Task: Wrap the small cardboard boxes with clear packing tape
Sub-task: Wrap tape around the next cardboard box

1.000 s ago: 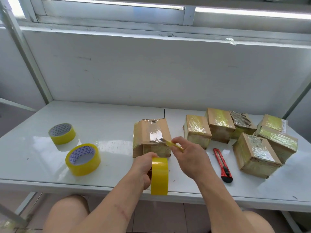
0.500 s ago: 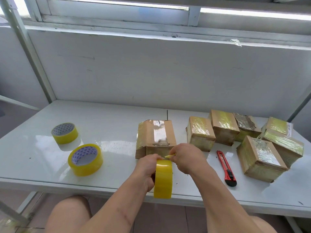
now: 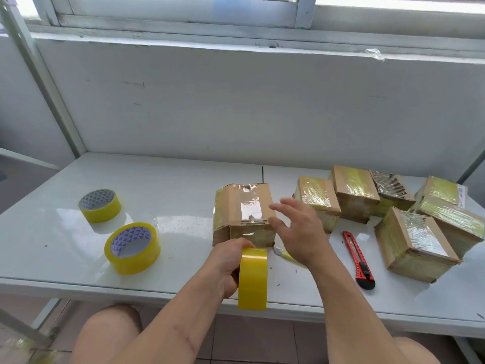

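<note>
A small cardboard box (image 3: 242, 214) with tape strips over its top and left side stands at the middle of the white table (image 3: 168, 195). My left hand (image 3: 227, 264) grips a yellow-tinted tape roll (image 3: 252, 278) upright just in front of the box. My right hand (image 3: 298, 229) hovers beside the box's right side, fingers spread and holding nothing. A short scrap of tape (image 3: 282, 253) lies on the table under that hand.
Two more tape rolls (image 3: 132, 248) (image 3: 100, 205) lie flat at the left. Several taped boxes (image 3: 319, 199) (image 3: 417, 243) crowd the right side. A red utility knife (image 3: 358, 260) lies between them and my right arm. A wall rises behind the table.
My right hand was pinching the tape end at the roll; it has let go, opened and lifted to the box's right side. The left hand still holds the roll.
</note>
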### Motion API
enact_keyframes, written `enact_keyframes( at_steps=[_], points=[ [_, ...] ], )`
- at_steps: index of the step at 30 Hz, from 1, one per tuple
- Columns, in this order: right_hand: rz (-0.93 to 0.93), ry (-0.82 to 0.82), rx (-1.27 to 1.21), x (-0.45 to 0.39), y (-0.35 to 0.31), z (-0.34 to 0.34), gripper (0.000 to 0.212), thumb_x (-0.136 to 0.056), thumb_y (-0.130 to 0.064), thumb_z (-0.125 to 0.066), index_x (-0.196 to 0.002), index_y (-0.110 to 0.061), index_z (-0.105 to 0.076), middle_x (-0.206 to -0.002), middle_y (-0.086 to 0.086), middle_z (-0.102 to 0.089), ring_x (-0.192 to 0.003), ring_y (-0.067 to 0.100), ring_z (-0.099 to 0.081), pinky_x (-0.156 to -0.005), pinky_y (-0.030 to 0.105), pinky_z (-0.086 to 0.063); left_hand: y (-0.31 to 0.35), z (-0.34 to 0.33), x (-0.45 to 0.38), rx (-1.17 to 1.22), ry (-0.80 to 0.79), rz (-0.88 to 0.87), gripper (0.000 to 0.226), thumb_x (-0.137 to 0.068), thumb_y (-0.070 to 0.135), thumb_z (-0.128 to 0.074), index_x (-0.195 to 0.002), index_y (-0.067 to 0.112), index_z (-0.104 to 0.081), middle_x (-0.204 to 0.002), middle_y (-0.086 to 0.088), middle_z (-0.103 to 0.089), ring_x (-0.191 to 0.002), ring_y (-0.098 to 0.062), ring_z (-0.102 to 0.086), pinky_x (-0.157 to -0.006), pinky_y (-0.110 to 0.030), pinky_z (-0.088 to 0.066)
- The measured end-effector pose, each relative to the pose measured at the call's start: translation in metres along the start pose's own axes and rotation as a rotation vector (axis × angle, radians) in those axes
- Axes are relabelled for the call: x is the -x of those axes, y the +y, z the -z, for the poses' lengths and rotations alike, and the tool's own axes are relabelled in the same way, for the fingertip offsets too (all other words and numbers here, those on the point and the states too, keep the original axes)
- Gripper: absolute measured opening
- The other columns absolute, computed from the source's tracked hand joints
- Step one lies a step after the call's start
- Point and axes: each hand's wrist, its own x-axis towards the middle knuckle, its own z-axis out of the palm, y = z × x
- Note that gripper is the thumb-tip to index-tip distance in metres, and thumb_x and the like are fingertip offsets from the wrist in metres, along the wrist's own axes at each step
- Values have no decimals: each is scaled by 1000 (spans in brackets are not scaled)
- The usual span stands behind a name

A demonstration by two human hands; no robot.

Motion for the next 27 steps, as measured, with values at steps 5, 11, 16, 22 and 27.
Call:
enact_keyframes(
  at_steps=[5, 11, 16, 22, 27],
  points=[
    [121, -235, -148, -29, -5, -24, 39, -91, -42, -71, -129, -33, -67, -155, -13, -43, -149, 10, -21, -123, 39, -21, 2, 7, 5, -3, -28, 6, 8, -94, 13, -66, -88, 7, -67, -58, -10, -61, -47, -22, -60, -53, -32, -53],
    [211, -151, -177, -31, 19, -51, 44, -84, -41, -76, -126, -31, -70, -149, -14, -49, -144, 3, -22, -119, 24, -21, 2, 13, 3, -29, -59, -8, 7, -93, 9, -64, -86, 10, -66, -60, -8, -57, -51, -21, -56, -59, -33, -51],
    [373, -2, -77, -33, 36, -69, 41, -83, -31, -79, -123, -28, -72, -139, -4, -60, -136, 21, -40, -109, 46, -44, -5, 20, 4, -90, -84, -9, 4, -91, 13, -67, -90, 10, -63, -62, -8, -56, -52, -21, -55, -60, -33, -50],
    [445, 73, 27, -36, 39, -75, 50, -79, -34, -81, -127, -26, -67, -136, -2, -61, -129, 25, -46, -95, 52, -52, -5, 31, 6, -194, -77, -85, 12, -96, 24, -64, -90, 15, -70, -69, -4, -57, -56, -17, -55, -54, -28, -48],
    [448, 67, 84, -37, 39, -74, 58, -74, -42, -81, -127, -25, -66, -135, -5, -62, -128, 19, -42, -95, 49, -53, -2, 37, 13, -239, -85, -97, 12, -97, 23, -63, -96, 13, -71, -66, -2, -58, -51, -14, -55, -47, -23, -45]
  ],
)
